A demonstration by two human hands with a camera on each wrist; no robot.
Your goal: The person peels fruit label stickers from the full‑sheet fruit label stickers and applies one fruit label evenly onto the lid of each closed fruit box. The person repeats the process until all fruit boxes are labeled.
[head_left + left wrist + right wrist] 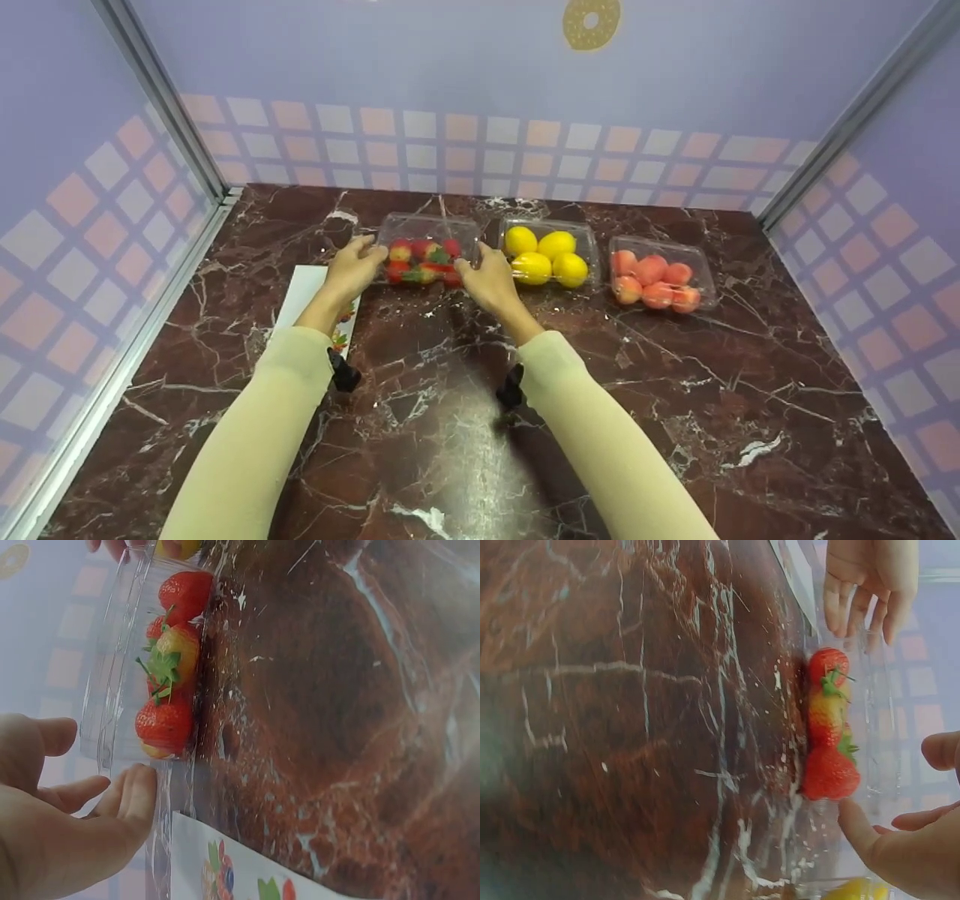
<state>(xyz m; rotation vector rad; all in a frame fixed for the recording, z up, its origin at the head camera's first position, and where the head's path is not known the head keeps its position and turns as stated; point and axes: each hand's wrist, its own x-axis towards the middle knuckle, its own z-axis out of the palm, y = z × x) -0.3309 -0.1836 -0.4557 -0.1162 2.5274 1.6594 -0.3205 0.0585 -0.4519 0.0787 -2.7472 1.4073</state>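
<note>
A clear plastic box (427, 225) of strawberries (421, 271) lies on the table between the two hands. At its left end is my left hand (349, 271); in the left wrist view the fingers (137, 791) are extended right by the box's end, with the thumb apart from them. My right hand (491, 280) is at the opposite end. In the right wrist view a fingertip (851, 819) comes right up to the box's lower edge near a strawberry (831, 772), and the thumb stands apart. Neither hand is curled round the box.
Right of the strawberries stands a clear box of lemons (556, 245), then one of peach-coloured fruits (651, 270). A white sheet with fruit pictures (300, 289) lies under the left forearm. Tiled panels (461, 142) enclose the dark marble table (420, 420).
</note>
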